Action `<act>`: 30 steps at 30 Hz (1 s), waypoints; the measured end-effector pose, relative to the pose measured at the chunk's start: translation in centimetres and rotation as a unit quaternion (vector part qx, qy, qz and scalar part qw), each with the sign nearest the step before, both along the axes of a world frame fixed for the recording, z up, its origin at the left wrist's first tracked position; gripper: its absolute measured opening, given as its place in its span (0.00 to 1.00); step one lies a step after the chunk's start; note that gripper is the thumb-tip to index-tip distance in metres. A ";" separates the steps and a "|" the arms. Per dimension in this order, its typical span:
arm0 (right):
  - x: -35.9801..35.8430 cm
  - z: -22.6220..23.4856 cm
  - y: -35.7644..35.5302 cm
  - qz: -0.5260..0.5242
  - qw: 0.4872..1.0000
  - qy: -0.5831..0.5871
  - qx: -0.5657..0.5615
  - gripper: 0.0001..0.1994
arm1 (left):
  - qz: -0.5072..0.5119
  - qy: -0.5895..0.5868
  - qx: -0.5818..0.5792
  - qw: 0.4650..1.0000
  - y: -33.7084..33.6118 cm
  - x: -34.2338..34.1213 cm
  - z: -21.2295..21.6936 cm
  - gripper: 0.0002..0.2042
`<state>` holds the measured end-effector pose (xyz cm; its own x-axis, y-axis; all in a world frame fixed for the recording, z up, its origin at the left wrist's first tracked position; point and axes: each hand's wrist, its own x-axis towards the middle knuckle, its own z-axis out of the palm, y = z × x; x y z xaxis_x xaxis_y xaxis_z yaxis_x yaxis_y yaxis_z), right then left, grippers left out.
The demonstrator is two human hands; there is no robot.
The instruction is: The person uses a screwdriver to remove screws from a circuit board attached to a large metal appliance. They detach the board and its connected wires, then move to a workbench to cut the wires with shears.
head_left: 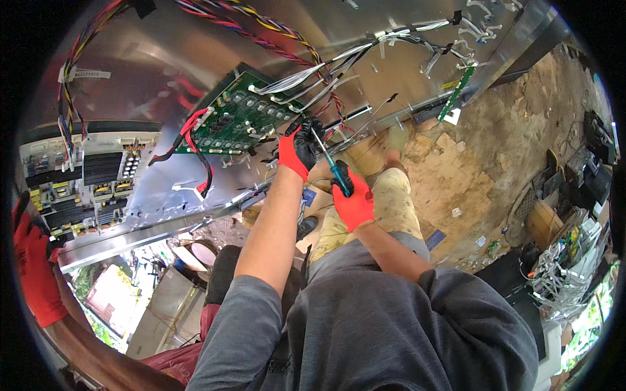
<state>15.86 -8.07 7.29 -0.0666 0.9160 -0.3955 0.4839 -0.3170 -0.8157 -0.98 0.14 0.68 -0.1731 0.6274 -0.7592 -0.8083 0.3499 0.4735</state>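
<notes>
My right hand (355, 201), in a red glove with dark fingertips, is wrapped round the teal handle of a screwdriver (334, 169). Its thin metal shaft points up and left toward my left hand (299, 148), gloved the same way. The left fingers are bent together beside the shaft, at the lower right corner of a green circuit board (242, 115); what they pinch is hidden. That board lies on a large shiny metal panel (163, 189). White cables (293, 83) plug into its upper edge, and a red and black cable (190, 130) joins its left side.
A co-worker's red-gloved hand (32, 267) is at the panel's far left edge, near a power supply board (98, 176). Twisted coloured wires (261, 21) cross the panel. A narrow green board (458, 92) is at its right edge. Tangled cables and scrap (564, 260) lie at right.
</notes>
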 end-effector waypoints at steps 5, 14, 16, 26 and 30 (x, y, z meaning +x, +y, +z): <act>2.0 -3.1 -0.4 -0.162 0.466 0.671 -0.553 0.17 | -0.006 -0.002 -0.002 1.000 0.3 -1.2 -0.1 0.09; -0.2 1.7 0.1 0.014 0.992 0.040 -0.116 0.12 | -0.010 -0.014 -0.022 1.000 0.2 -0.2 -0.2 0.04; -0.4 1.6 0.2 -0.035 0.950 0.188 -0.246 0.12 | -0.008 0.007 -0.042 0.999 0.1 -1.0 -1.0 0.03; 1.1 -1.2 1.8 -0.033 0.902 0.239 -0.359 0.13 | 0.025 -0.032 -0.040 0.998 1.1 0.5 1.9 0.05; 0.4 -1.1 1.5 -0.040 0.937 0.224 -0.263 0.13 | -0.023 0.083 -0.066 0.994 0.5 0.3 1.4 0.06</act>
